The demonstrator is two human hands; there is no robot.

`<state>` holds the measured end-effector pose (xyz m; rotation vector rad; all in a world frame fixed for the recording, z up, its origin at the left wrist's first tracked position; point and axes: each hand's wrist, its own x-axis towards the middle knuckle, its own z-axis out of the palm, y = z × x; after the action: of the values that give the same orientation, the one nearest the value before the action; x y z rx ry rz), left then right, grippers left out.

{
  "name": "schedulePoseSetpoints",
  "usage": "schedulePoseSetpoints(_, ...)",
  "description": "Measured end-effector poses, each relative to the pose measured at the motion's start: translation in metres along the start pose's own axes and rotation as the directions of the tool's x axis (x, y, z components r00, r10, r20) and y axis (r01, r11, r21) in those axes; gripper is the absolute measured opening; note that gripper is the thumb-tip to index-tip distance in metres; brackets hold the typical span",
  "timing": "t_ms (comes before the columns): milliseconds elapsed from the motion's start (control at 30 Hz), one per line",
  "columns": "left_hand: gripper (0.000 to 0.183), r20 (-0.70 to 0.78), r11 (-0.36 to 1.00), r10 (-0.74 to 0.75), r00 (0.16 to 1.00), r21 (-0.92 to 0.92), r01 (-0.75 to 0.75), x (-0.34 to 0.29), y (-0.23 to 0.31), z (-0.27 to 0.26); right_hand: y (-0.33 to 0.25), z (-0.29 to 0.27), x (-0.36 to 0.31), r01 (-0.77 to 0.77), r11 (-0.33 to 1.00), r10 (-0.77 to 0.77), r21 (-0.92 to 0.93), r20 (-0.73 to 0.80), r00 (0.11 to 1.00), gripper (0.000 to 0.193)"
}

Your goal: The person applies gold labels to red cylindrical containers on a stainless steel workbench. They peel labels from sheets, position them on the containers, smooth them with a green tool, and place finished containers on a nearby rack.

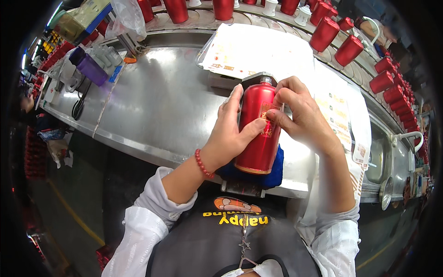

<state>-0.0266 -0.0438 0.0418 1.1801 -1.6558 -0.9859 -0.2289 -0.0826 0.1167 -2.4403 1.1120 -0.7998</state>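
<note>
Bottle (259, 150), blue cloth (277, 170) beneath, paper sheets (263, 46) beyond

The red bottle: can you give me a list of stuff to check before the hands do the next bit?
1. Left hand on the red bottle: ok, it's against the left side, thumb across the front.
2. Right hand near the label: ok, it's at the label's upper right.
3. Label flat all over: cannot tell, fingers hide part.
4. Something soft underneath: ok, blue cloth shows under the lower end.
5. Purple bottle out of the way: ok, it's far left on the bench.
</note>
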Motion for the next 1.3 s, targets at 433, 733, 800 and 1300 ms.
schedulePoseSetpoints(433,0.107,0.087,0.881,-0.045,0.995,-0.466,0.080,0.003,-0.022,0.015,-0.011,0.022,-0.050,0.000,0.987,-0.015,-0.160,-0.093,0.996,0.049)
schedulePoseSetpoints(733,0.108,0.122,0.868,-0.029,0.992,-0.489,0.086,0.004,-0.020,0.011,-0.011,0.023,-0.054,0.014,0.990,-0.025,-0.142,-0.075,0.997,0.053)
schedulePoseSetpoints(800,0.108,0.128,0.867,-0.032,0.991,-0.490,0.091,0.005,-0.019,0.010,-0.011,0.023,-0.055,0.014,0.990,-0.024,-0.143,-0.067,0.997,0.054)
schedulePoseSetpoints(1300,0.106,0.219,0.820,0.031,0.975,-0.563,0.101,0.008,-0.019,0.006,-0.010,0.026,-0.070,-0.064,0.946,0.171,0.318,-0.320,0.932,0.053)
